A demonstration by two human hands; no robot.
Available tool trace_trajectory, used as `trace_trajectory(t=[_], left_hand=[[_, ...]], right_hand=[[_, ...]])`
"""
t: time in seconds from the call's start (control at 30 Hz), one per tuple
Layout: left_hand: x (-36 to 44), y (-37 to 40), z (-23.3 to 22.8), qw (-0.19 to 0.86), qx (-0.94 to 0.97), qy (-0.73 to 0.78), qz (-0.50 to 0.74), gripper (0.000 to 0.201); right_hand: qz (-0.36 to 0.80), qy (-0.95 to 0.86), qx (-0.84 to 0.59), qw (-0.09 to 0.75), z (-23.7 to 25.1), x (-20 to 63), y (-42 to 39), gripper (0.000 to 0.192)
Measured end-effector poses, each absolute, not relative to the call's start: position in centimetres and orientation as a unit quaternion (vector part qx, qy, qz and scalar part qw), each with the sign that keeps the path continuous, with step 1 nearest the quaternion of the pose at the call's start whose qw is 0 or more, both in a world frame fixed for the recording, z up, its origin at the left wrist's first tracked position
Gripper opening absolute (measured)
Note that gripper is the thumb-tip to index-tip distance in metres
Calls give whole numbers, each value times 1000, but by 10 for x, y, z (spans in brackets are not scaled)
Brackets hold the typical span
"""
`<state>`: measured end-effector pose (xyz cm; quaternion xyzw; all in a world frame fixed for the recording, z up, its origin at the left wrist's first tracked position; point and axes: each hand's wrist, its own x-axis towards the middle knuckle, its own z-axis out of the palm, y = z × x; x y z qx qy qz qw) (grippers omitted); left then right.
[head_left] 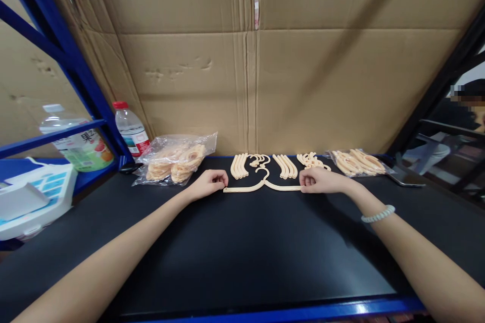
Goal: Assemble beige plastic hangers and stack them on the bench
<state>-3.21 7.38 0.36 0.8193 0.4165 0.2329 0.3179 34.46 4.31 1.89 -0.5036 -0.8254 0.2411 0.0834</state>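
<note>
Two bare forearms cross black bench (242, 252) | left hand (207, 183), right hand (317, 180): fingers pinch ends of thin cream plastic hanger (261, 186), centre frame | likely light, slightly springy; grip near tips.

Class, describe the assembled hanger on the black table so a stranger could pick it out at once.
Start at the black table in front of the cardboard wall. Between the left hand and right hand lies a cream hanger, each hand gripping one end. Unlike the loose piles of parts behind it, it is one joined piece with a hook on top.
</note>
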Motion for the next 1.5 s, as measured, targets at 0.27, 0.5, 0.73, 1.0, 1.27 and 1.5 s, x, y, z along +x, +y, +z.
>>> trace_trajectory(t=[0.27, 0.5, 0.73, 1.0, 1.27, 1.5], left_hand=[[-32, 75, 2, 322, 816, 418, 239, 10], [-32, 77, 0, 325, 815, 415, 242, 11], [-32, 77, 0, 322, 816, 414, 243, 9], [-31, 74, 3, 316, 818, 417, 240, 9], [-30, 72, 5, 314, 818, 419, 239, 10], [-30, 72, 4, 309, 820, 417, 240, 10]], right_hand=[[242, -825, -505, 81, 21, 343, 42, 8], [243, -825, -503, 83, 21, 344, 42, 10], [245, -826, -500, 82, 20, 344, 43, 10], [253, -818, -510, 82, 19, 350, 45, 22], [280, -813, -506, 70, 21, 353, 45, 24], [266, -807, -523, 67, 23, 349, 43, 20]])
